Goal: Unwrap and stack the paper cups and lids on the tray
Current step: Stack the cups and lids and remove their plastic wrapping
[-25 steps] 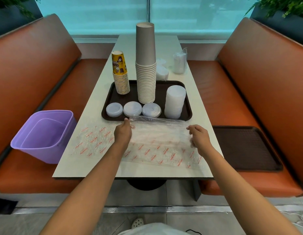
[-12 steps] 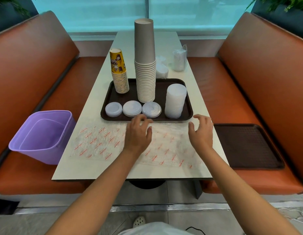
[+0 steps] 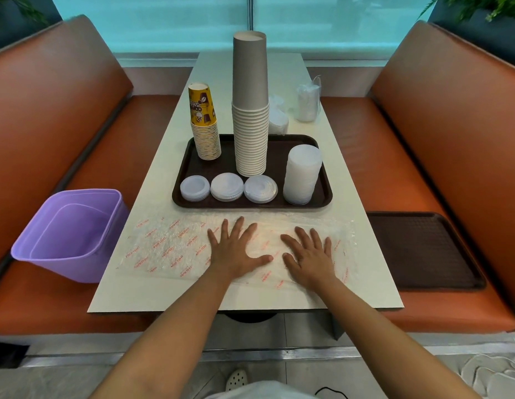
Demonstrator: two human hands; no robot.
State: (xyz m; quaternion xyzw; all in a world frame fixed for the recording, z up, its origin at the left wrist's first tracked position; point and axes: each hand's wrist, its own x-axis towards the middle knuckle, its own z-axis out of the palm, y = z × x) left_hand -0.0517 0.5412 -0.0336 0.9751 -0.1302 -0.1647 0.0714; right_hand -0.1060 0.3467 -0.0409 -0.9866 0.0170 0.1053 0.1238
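Both palms flattened the empty printed wrapper (image 3: 236, 249) in front of the tray (image 3: 325, 194).

The left hand (image 3: 236, 249) and right hand (image 3: 309, 259) lay spread, gripping nothing; smoothing outward from the middle would best expel air. The tray held two cup stacks (image 3: 250, 133) and four lid stacks (image 3: 303, 174); the purple bin (image 3: 69, 234) looked empty, possibly.

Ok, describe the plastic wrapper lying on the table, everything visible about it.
The plastic wrapper is a clear, crinkled film printed with small red markings, too small to read. It is empty and lies spread flat across the near end of the white table, just in front of the brown tray, reaching almost from one table edge to the other. The left hand and right hand press on it with flat, spread fingers.
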